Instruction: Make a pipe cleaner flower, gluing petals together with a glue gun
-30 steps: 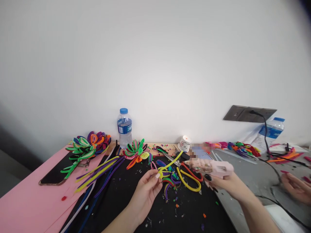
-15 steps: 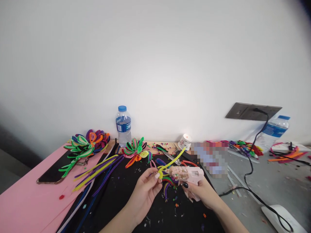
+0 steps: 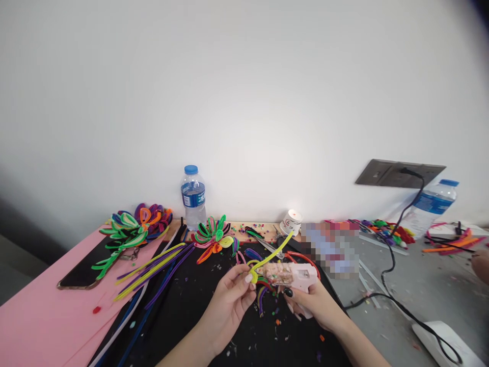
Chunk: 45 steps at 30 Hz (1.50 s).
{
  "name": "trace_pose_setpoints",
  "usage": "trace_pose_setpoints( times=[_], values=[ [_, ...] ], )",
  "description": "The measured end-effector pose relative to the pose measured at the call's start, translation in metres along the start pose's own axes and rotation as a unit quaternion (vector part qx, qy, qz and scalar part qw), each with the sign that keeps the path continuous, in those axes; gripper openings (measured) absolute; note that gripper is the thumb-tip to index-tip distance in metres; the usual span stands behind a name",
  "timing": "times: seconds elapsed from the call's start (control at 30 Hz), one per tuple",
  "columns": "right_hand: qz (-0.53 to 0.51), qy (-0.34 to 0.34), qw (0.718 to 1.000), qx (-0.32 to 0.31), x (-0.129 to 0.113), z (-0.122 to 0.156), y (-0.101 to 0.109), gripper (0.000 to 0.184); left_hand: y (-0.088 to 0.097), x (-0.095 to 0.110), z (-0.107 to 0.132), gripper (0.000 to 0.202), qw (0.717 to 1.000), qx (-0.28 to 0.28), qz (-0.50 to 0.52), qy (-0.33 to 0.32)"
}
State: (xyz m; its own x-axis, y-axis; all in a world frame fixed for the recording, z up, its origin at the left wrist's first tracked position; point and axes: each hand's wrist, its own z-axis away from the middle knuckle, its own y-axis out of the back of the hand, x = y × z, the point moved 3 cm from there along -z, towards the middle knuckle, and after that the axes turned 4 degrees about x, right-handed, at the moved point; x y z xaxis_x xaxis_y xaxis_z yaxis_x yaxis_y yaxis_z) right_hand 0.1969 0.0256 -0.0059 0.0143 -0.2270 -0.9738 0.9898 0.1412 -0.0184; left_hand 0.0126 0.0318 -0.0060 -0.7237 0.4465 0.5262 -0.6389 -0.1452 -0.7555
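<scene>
Between thumb and fingers, my left hand [image 3: 233, 295] pinches a yellow pipe cleaner [image 3: 274, 254], coiled at the held end with its free end sticking out to the upper right. Wrapped round the handle of a pale pink glue gun [image 3: 296, 275] is my right hand [image 3: 313, 300]. The gun's nozzle points left, right beside the yellow coil; whether they touch I cannot tell. Beneath the gun, partly hidden, lie more bent pipe cleaners [image 3: 261, 300] on the black mat [image 3: 198, 311]. Behind it are scissors [image 3: 301, 256] with red handles.
Pipe-cleaner flowers [image 3: 214, 235], loose pipe cleaners [image 3: 153, 270] and a phone [image 3: 82, 270] lie to the left. A water bottle [image 3: 193, 199] and a paper cup [image 3: 291, 222] stand by the wall. A black cord [image 3: 393, 265] crosses the right side. Another person's hand [image 3: 481, 265] shows at the right edge.
The glue gun has shifted slightly left, toward the yellow coil, uncovering more of the scissors' red handles. Another person's hand has come into view at the right edge.
</scene>
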Motion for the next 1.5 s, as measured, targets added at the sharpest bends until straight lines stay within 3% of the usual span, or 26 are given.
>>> trace_pose_setpoints(
  times=[1.5],
  values=[
    [0.010,0.015,1.000,0.023,0.0061,-0.0020,0.0020,0.032,0.0017,-0.0017,0.0011,0.013,1.000,-0.006,0.018,0.017]
  ],
)
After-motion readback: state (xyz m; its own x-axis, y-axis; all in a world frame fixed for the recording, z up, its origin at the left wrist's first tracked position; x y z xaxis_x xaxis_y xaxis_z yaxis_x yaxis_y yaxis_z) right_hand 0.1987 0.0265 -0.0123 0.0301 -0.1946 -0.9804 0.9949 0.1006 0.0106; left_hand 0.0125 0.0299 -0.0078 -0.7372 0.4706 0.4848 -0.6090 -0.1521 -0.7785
